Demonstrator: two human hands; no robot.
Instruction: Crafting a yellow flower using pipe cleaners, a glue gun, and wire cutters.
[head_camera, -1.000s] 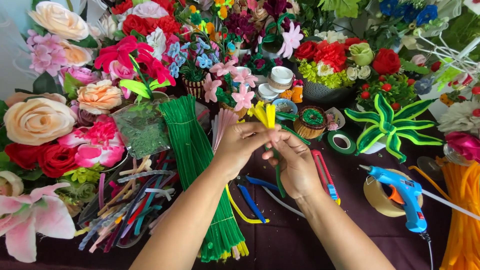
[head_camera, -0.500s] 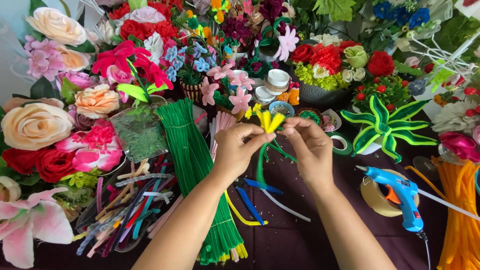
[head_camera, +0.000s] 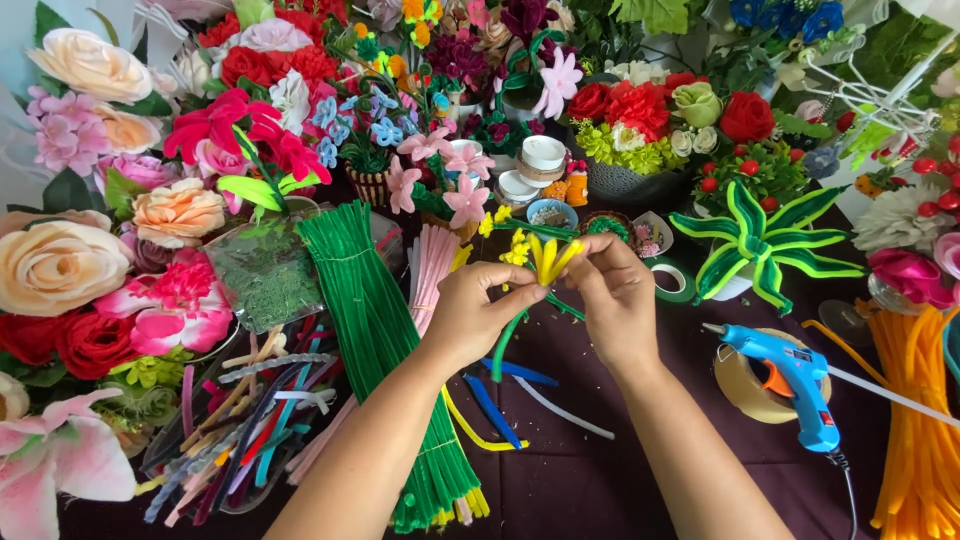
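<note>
Both hands meet above the dark tablecloth, holding one small pipe-cleaner flower (head_camera: 546, 262) with yellow petals and a green stem (head_camera: 506, 340) that hangs down. My left hand (head_camera: 478, 312) pinches it just below the petals. My right hand (head_camera: 617, 296) grips the petals from the right side, fingers curled around them. A tied bundle of green pipe cleaners (head_camera: 385, 345) lies just left of my left forearm. Loose blue, white and yellow pipe cleaner pieces (head_camera: 520, 398) lie under the hands.
Artificial flowers crowd the left side and the back. A blue glue gun (head_camera: 790, 380) rests on a tape roll (head_camera: 745, 385) at right, beside orange pipe cleaners (head_camera: 915, 430). A green striped pipe-cleaner plant (head_camera: 760, 240), green tape (head_camera: 676, 282) and a mixed pile of pipe cleaners (head_camera: 245, 425) surround the work spot.
Both hands have risen slightly with the flower, and the yellow petals have spread apart. My right hand moved from the stem up to the petals.
</note>
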